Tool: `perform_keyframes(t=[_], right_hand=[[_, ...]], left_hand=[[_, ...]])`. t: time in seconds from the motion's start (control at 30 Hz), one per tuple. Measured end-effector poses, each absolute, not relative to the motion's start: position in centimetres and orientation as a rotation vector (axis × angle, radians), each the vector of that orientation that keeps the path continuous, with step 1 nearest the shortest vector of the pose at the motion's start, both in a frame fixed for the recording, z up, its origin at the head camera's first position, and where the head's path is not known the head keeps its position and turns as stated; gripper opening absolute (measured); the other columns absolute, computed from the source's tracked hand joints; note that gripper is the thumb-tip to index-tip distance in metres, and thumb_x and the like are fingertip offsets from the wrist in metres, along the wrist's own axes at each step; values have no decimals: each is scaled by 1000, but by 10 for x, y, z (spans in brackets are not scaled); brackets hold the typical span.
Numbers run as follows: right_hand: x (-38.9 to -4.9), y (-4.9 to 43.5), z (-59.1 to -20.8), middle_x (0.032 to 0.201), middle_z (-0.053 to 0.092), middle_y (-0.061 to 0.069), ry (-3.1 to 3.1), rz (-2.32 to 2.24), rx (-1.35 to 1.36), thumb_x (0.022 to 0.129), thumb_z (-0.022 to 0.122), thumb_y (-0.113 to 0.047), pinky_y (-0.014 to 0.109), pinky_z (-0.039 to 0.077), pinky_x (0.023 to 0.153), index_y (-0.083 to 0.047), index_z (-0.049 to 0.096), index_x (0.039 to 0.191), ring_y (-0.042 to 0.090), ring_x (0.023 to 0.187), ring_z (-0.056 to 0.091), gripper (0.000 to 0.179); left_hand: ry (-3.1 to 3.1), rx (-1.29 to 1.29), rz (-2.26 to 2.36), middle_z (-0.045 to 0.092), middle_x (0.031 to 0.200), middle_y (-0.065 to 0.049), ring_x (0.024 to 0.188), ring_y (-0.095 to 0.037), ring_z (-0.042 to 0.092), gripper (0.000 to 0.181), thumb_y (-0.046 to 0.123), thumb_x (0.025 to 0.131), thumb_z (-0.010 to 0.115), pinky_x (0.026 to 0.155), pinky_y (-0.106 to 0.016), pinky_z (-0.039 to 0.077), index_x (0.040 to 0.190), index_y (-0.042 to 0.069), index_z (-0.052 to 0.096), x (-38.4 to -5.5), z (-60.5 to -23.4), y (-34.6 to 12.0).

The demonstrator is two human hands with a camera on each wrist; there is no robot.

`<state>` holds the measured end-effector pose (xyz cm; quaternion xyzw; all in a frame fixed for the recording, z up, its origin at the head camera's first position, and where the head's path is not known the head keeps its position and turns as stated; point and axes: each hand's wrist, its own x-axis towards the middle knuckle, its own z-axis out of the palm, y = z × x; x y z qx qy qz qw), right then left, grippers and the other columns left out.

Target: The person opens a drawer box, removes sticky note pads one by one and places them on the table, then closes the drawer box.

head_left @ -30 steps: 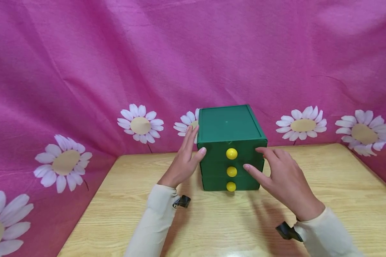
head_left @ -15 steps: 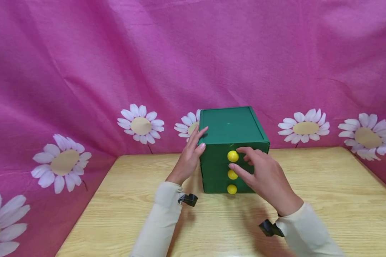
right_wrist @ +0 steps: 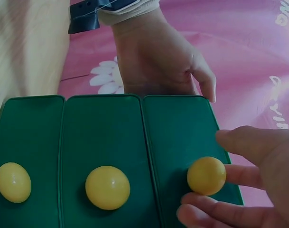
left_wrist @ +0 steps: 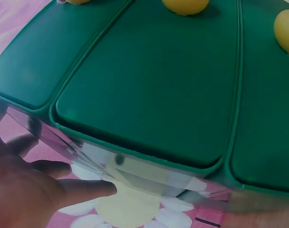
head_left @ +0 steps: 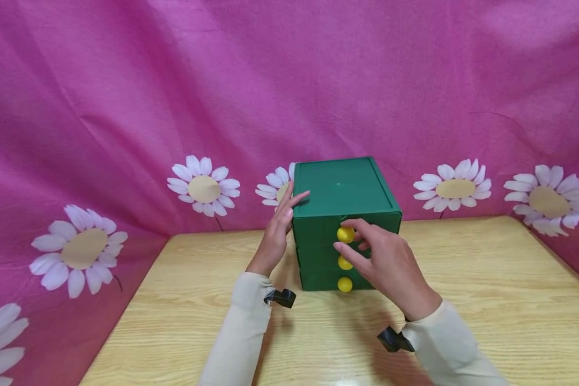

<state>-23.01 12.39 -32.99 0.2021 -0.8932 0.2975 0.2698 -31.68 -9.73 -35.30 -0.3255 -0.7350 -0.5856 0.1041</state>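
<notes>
A green cabinet of three stacked drawers [head_left: 318, 257] stands on the table with its drawer fronts flush. Each front carries a round yellow knob. My left hand [head_left: 270, 244], fingers extended, is at the cabinet's left side, two fingertips reaching over the top edge. In the left wrist view its fingers [left_wrist: 89, 189] spread beside that wall. Around the top knob [right_wrist: 206, 176] is my right hand [head_left: 391, 262], index finger at the knob's upper side and thumb below it. The right wrist view shows the thumb [right_wrist: 246, 140] apart from the knob. The middle knob [head_left: 344, 262] is partly covered.
Below sits the bottom knob [head_left: 344, 284]. A pale wooden table [head_left: 173, 321] bears the cabinet. Pink cloth [head_left: 289, 80] printed with daisies hangs behind and along both sides. Black wrist bands [head_left: 281, 298] are worn over pale sleeves.
My right hand has moved left from the cabinet's right edge to the top knob. My left hand's fingers have come over the top left edge. The drawers have not moved.
</notes>
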Motion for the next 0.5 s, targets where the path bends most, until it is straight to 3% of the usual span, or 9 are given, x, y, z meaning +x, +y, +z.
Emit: perform_keyframes(t=[0.2, 0.4, 0.5], right_hand=[[-234, 124, -332, 84, 68, -3, -2360, 810, 539, 83, 76, -27, 29, 47, 57, -19, 64, 115, 10, 71, 63, 35], [-236, 125, -338, 81, 67, -5, -2321, 801, 528, 84, 75, -23, 27, 46, 53, -19, 66, 113, 6, 66, 62, 31], [-237, 124, -340, 81, 68, -5, -2308, 798, 534, 84, 75, -22, 27, 46, 54, -18, 66, 113, 6, 66, 63, 30]], left_hand=[[-2158, -970, -1756, 5, 162, 8, 145, -9, 8, 46, 36, 104, 22, 104, -66, 26, 143, 27, 45, -318, -354, -97], [-2163, -979, -1767, 5, 163, 0, 147, -18, 8, 45, 24, 103, 23, 105, -66, 26, 139, 10, 45, -296, -335, -93], [-2168, -981, -1753, 5, 163, -3, 147, -21, 8, 43, 22, 103, 22, 104, -67, 25, 136, 6, 45, -291, -333, -93]])
